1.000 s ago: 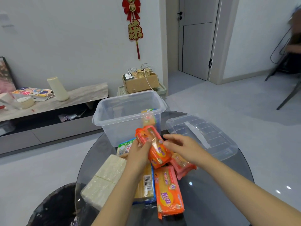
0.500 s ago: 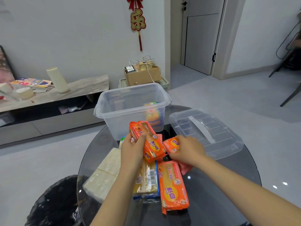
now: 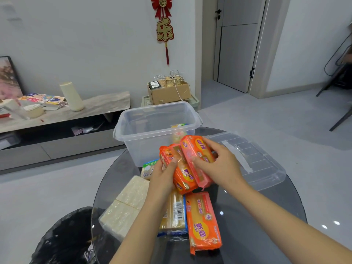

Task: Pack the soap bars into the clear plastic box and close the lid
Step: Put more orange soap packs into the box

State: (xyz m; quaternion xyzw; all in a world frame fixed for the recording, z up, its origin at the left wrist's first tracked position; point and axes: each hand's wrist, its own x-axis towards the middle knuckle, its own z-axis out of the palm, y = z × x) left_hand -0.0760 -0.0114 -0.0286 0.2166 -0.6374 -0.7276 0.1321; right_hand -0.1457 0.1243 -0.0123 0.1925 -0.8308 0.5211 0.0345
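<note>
The clear plastic box (image 3: 152, 138) stands open at the far side of the round glass table (image 3: 266, 216), with a yellow-green soap pack (image 3: 179, 130) inside. Its clear lid (image 3: 247, 161) lies to the right. My left hand (image 3: 162, 176) grips an orange soap pack (image 3: 182, 176) just in front of the box. My right hand (image 3: 219, 164) holds a second orange-pink soap pack (image 3: 196, 155) pressed against the first. On the table lie another orange pack (image 3: 202, 220), a blue-edged yellow pack (image 3: 176, 212), two white bars (image 3: 125, 204) and a green-white pack (image 3: 148, 168).
A black-lined bin (image 3: 64, 239) sits at the table's left front edge. A low TV bench (image 3: 62, 115) with a cream bottle and papers runs along the left wall. A cardboard box (image 3: 167, 92) stands behind the plastic box. Chair legs (image 3: 339, 111) are at far right.
My right hand picked a second orange-pink pack off the table and lifted it up beside the pack in my left hand. Both hands rose slightly toward the box.
</note>
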